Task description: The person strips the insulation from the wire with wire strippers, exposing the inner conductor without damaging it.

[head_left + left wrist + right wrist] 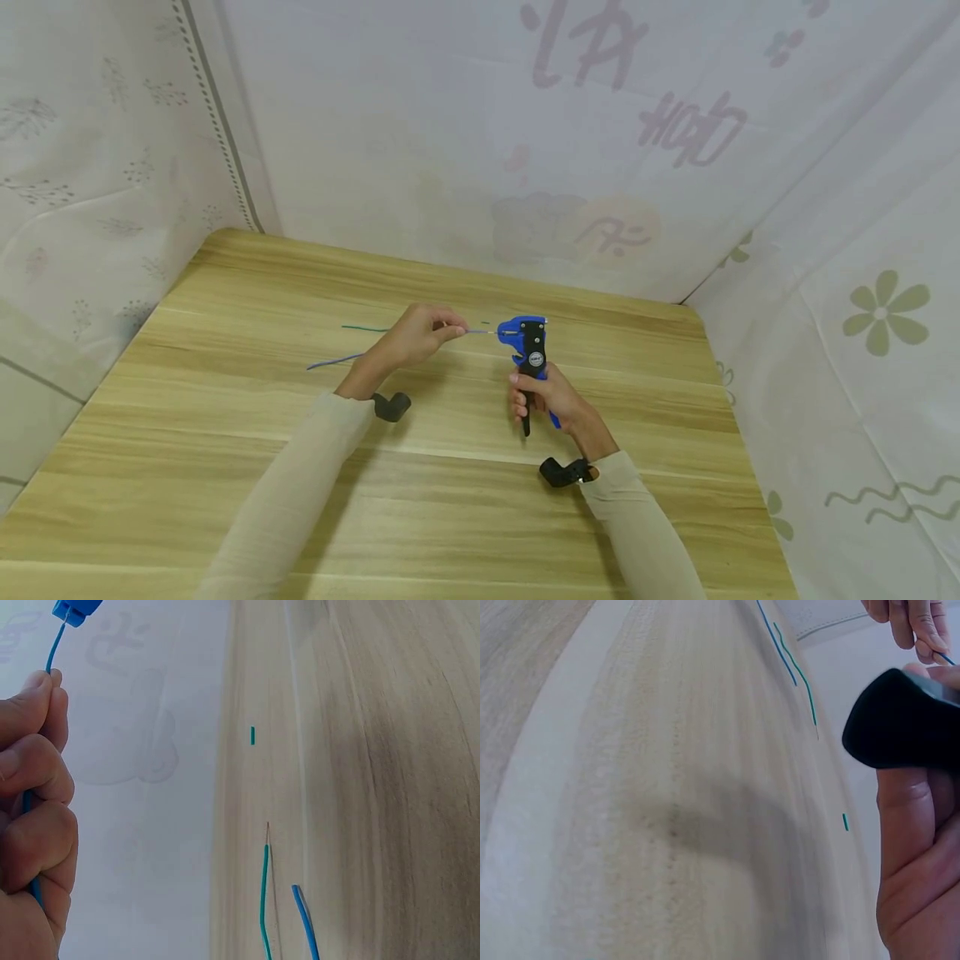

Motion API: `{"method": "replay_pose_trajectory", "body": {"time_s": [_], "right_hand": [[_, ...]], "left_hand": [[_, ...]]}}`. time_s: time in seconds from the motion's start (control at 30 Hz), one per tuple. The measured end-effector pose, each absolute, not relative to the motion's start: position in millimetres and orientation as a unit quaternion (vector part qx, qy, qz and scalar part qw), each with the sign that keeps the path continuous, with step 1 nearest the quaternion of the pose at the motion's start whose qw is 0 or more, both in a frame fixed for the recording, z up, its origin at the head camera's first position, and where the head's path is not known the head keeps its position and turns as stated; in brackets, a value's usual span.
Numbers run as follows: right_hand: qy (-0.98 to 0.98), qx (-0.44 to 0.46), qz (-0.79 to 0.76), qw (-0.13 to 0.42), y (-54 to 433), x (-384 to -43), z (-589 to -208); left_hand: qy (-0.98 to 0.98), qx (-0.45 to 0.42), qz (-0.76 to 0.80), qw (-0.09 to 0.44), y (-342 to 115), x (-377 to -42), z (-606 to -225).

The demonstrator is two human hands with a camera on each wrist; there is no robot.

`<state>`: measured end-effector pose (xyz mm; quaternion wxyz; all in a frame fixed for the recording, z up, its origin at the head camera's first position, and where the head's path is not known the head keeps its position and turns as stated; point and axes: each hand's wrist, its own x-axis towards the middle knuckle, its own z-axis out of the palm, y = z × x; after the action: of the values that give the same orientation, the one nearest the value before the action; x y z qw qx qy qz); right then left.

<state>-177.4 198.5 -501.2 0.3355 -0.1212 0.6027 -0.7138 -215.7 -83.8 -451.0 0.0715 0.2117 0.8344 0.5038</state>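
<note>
My left hand (420, 335) pinches a blue wire (54, 649) between thumb and forefinger, and its other fingers curl round the wire's length. A short bare copper stretch shows at the wire's far end, right at the blue nose of the wire stripper (534, 337). The fingers of my right hand (551, 396) wrap the black and blue handles of this tool, which stands upright above the table with its head turned left. In the right wrist view a black handle end (900, 720) covers part of the right hand.
On the wooden table (420, 517) lie a green wire (263, 892) with a bared tip and another blue wire (306, 922). A short green piece of insulation (253, 735) lies farther along. Printed cloth (390, 125) hangs behind the table and at both sides.
</note>
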Motion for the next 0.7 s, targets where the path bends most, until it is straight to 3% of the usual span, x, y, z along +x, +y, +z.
{"method": "replay_pose_trajectory", "body": {"time_s": [0.7], "right_hand": [[0.620, -0.114, -0.702, 0.331, 203.8, -180.2, -494.5]], "left_hand": [[0.833, 0.208, 0.509, 0.066, -80.9, -215.8, -446.5]]}}
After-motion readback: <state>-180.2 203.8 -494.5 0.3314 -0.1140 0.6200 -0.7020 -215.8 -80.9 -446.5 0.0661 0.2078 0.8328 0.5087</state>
